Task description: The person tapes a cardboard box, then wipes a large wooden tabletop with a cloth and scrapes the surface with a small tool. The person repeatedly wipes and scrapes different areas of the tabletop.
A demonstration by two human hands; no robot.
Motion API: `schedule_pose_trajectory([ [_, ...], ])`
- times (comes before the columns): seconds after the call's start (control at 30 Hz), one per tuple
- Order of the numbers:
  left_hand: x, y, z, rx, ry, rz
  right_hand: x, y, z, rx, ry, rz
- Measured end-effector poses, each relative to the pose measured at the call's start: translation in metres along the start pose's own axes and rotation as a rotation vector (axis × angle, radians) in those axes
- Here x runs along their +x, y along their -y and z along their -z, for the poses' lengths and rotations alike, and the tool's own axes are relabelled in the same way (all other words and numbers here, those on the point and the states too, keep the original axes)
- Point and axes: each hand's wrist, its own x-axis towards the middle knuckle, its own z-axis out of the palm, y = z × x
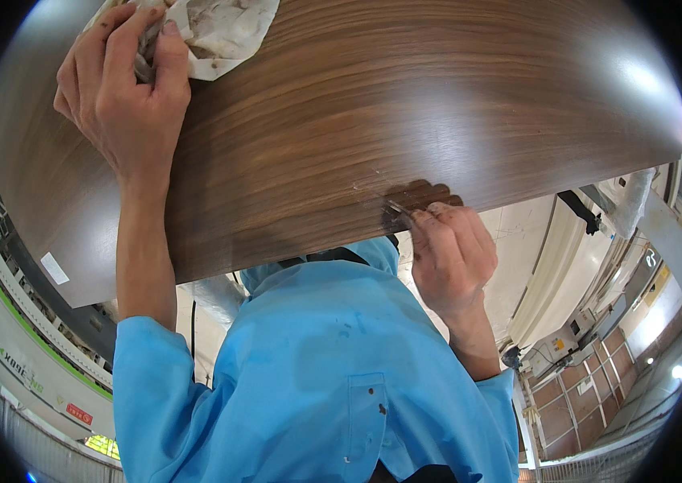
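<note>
A wide wooden-grain brown panel (300, 129) spreads out in front of me. At its far left my left hand (123, 105) curls its fingers over a crumpled white rag or paper (232, 32) with brown stains. Close to the panel's near edge, right of the middle, my right hand (455, 253) is closed in a pinch around a small thin tool (396, 208). Its tip is at the panel surface, beside faint pale scratch-like marks (366, 188). Most of the tool hides behind my fingers, so its kind is unclear. A dark shadow of the hand falls around the tip.
A small white label (54, 268) sticks to the panel's near left corner. Below on the left runs a white and green machine (35, 362). At the right are clear plastic wrapping (633, 201), a grey metal post (667, 217) and a wire-mesh frame (586, 394).
</note>
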Motion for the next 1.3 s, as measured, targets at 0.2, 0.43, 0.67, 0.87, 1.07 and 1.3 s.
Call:
schedule_pose_trajectory([
  [0.2,0.0,-0.001,0.0,-0.003,0.006,-0.012,-0.002,0.002,0.001,0.023,0.021,-0.016],
  [0.43,0.002,-0.002,-0.002,-0.011,0.015,-0.005,0.0,0.004,-0.002,0.026,0.001,0.036],
  [0.67,0.003,-0.003,0.001,0.012,0.039,0.003,-0.001,0.004,0.0,0.035,0.028,0.005],
  [0.87,0.003,-0.006,0.001,0.012,0.05,0.031,0.0,-0.002,0.002,0.067,0.048,0.108],
  [1.07,0.003,-0.003,0.001,0.068,-0.003,0.006,0.003,0.006,-0.002,-0.024,-0.074,-0.098],
  [1.3,0.001,-0.007,-0.01,-0.132,0.189,0.046,0.013,0.004,-0.002,-0.025,-0.142,-0.066],
])
